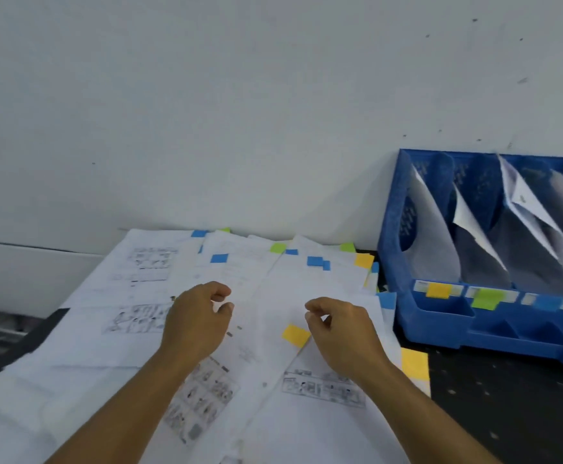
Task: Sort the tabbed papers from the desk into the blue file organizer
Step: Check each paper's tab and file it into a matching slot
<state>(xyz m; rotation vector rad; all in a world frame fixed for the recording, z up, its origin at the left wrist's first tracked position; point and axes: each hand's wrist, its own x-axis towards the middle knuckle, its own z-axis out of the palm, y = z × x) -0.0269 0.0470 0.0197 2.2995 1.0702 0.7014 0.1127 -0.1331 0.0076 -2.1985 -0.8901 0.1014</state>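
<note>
Left hand (194, 324) and right hand (342, 333) over the spread tabbed papers (273, 296) on the desk (507, 396), fingers loosely curled, holding nothing, yellow tab (296, 334) just beside right fingers, blue file organizer (440, 326) far right, sheets standing in its slots

A single head-worn wide-angle view looks forward and down from above the bench (494, 396), close over the spread papers (266, 296). It faces a white wall (240, 95) that fills the upper half. The blue file organizer (407, 229) sits at the right edge, partly cut off.
</note>
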